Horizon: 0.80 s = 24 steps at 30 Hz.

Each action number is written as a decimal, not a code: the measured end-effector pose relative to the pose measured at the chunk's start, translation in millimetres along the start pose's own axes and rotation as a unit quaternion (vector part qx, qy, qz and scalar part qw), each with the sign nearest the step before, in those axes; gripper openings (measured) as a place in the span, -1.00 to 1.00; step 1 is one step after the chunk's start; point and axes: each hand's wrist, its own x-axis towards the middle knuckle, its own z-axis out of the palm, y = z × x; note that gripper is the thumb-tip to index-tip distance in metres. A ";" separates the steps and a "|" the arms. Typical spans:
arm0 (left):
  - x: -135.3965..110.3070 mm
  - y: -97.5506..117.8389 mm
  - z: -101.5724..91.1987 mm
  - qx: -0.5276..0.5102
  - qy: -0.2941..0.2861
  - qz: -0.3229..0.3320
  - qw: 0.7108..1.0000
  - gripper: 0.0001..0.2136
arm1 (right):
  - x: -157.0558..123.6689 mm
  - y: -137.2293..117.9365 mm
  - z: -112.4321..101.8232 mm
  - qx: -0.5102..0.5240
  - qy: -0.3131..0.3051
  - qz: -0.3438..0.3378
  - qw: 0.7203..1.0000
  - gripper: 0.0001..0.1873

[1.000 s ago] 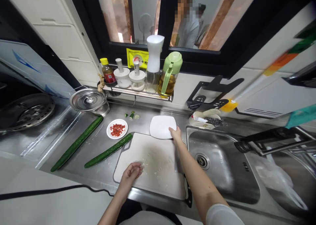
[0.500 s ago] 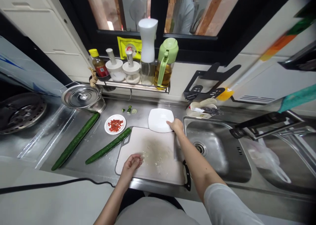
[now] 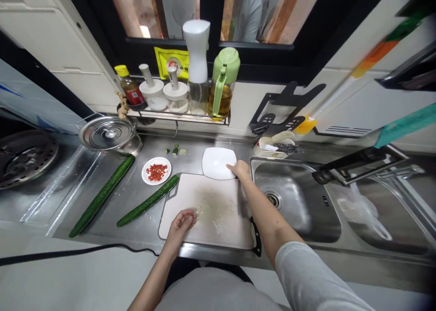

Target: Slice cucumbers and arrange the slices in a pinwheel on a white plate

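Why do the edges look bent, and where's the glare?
Head view: wide lens bows the cupboards and window frame; coloured handle at right is smeared; soft glare on pot lid and steel counter; cutting board, left hand and right hand are sharp.

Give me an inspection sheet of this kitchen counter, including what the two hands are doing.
Surface: steel counter with pale flecks; sink at its right.
Job's things: cutting board carrying chopped bits; white plate just behind it.
Clutter: long cucumber, shorter cucumber, dish of red pieces, green offcuts, pot lid, knife handle at the board's near right corner.
Hands: left hand curled on the board beside the bits; right hand on the plate's near right edge; grip unclear for both.
Cables: black cable along the counter's front.
Surroundings: rack of bottles under a window; a person behind the glass.
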 end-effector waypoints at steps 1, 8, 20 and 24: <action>0.1 0.0 0.0 0.002 0.001 0.001 1.000 -0.48 | -0.1 -0.8 -1.1 -0.001 -0.004 0.003 1.000 -0.29; 7.3 10.5 0.4 0.049 -0.009 0.034 0.998 -0.53 | -17.7 -6.1 -14.7 -0.015 0.020 -0.009 1.000 -0.32; 17.8 11.9 2.6 0.251 0.120 0.183 0.943 -0.75 | -130.0 99.2 -5.7 0.081 0.132 -0.109 0.982 -0.64; 31.2 26.2 -19.5 0.421 0.212 0.273 0.839 -0.79 | -171.2 139.7 13.6 0.057 0.073 -0.063 0.994 -0.70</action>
